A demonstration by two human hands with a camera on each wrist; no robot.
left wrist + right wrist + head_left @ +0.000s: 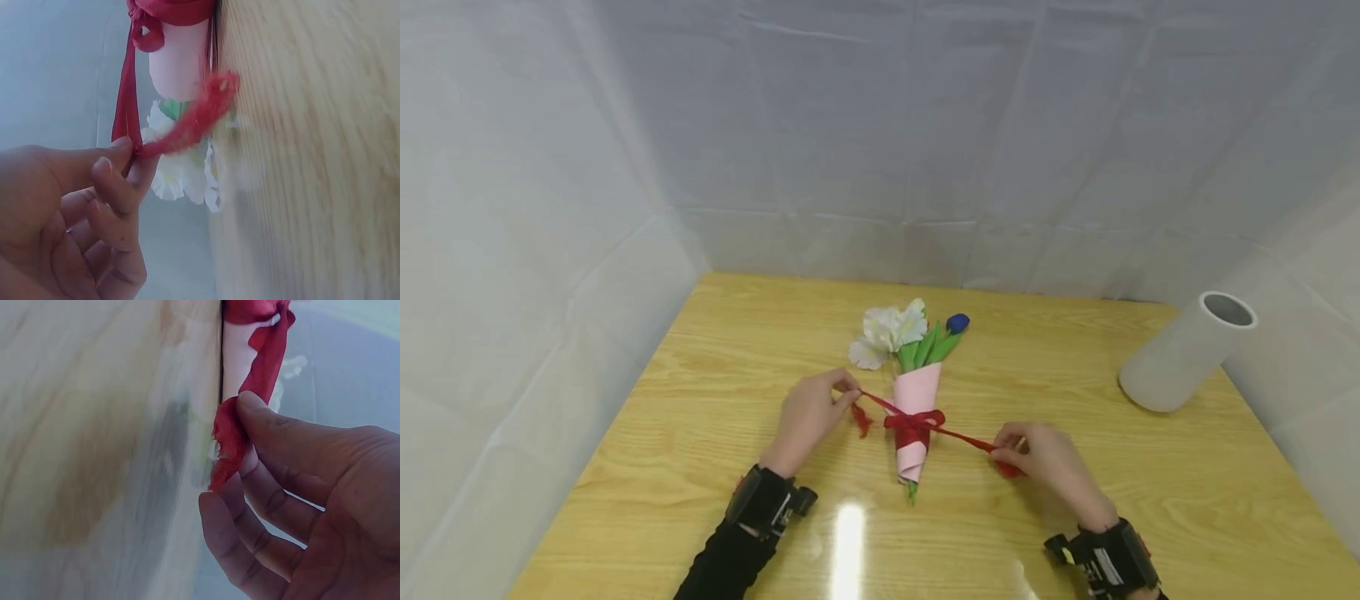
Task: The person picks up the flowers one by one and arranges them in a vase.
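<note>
A small bouquet (916, 367) lies on the wooden table (715, 350): white and blue flowers in a pink paper cone (915, 398). A red ribbon (913, 427) is knotted round the cone. My left hand (811, 417) pinches the ribbon's left end (128, 112) between thumb and forefinger, its frayed tail (200, 119) hanging free. My right hand (1045, 458) pinches the right end (232, 434) the same way. Both ribbon ends run taut from the knot out to the hands. The pink cone (181, 62) shows close in both wrist views.
A white cylinder (1187, 350) lies on its side at the table's right edge, open end up and right. White cloth walls (880, 125) close in the back and both sides. A glare patch (847, 542) shines on the table's near part.
</note>
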